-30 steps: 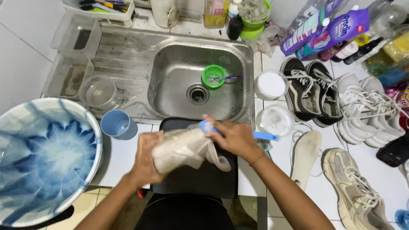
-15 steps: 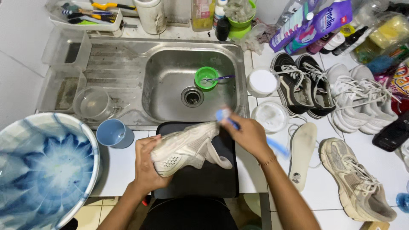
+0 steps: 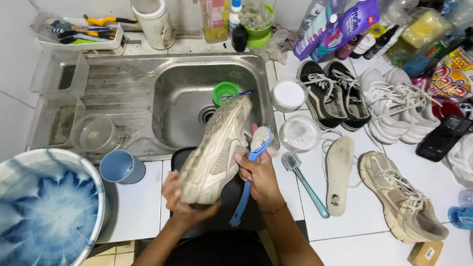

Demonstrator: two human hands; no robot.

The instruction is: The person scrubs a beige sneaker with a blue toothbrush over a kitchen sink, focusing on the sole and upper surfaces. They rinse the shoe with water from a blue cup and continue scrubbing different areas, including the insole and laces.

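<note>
A: Where is the beige sneaker (image 3: 217,152) right now?

B: Just in front of the sink (image 3: 197,98), over a black tray (image 3: 236,197), its toe pointing to twelve o'clock. The left hand (image 3: 185,202) cups the heel from underneath, fingers wrapped around it. The right hand (image 3: 258,175) has its fingers closed on a blue-handled brush (image 3: 251,167), bristles against the shoe's side.

A: What could go wrong?

B: I'd judge the hold thin: only the heel is supported, so a hard push of the brush could twist the shoe out of the palm, toward the basin or the tray. Splashes could also land on the dry pairs.

A: Which pairs?

B: At two o'clock, black sneakers (image 3: 332,93) and white sneakers (image 3: 394,106). At four o'clock, the matching beige shoe (image 3: 399,197), beside a loose insole (image 3: 340,172).

A: Anything crowding the hands?

B: A teal brush (image 3: 305,184) lies just right of the wrist, with two round white tubs (image 3: 298,133) at one o'clock. A blue cup (image 3: 120,167) and a big blue-and-white basin (image 3: 44,207) sit at nine o'clock on the tiled surface (image 3: 138,207). A green cup (image 3: 224,92) rests in the sink.
</note>
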